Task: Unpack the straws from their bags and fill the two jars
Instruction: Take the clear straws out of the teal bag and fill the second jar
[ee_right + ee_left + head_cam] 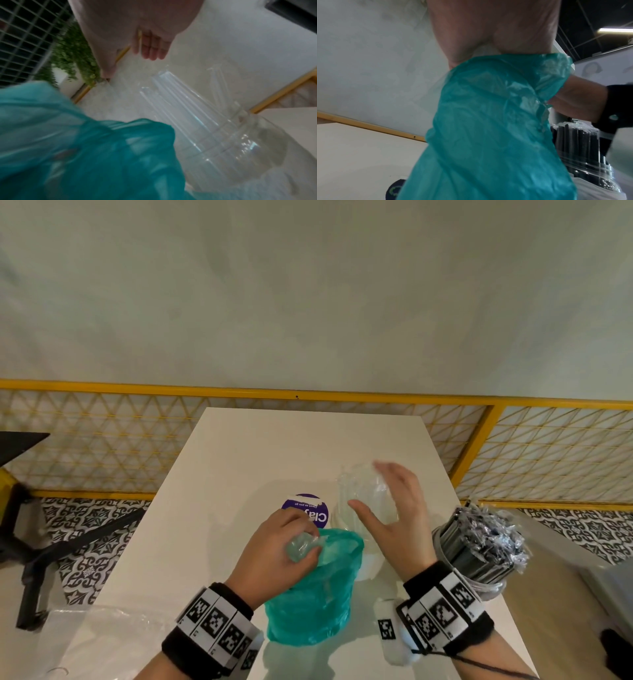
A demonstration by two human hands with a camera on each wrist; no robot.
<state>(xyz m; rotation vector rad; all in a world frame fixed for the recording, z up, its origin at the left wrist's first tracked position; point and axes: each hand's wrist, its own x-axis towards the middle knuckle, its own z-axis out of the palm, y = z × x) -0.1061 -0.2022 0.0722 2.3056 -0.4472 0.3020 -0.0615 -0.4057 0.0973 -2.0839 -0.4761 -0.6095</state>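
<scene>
A teal plastic bag [310, 597] [488, 135] [68, 148] stands on the white table [274, 446] in front of me. My left hand [305, 544] [488, 27] grips a crumpled clear plastic bag [301, 546] at the teal bag's mouth. Behind it, clear straws [363, 491] [180, 101] stand in a clear jar [370, 565] [240, 142]. My right hand [368, 484] [150, 47] hovers open beside the straw tops, fingers straight. A second jar packed with black wrapped straws [479, 549] [578, 142] stands at the table's right edge.
A round purple label [308, 513] lies on the table behind the teal bag. A clear plastic sheet [85, 635] lies at the near left. A yellow mesh fence [102, 440] runs behind the table, and a black stand [34, 542] is on the floor to the left.
</scene>
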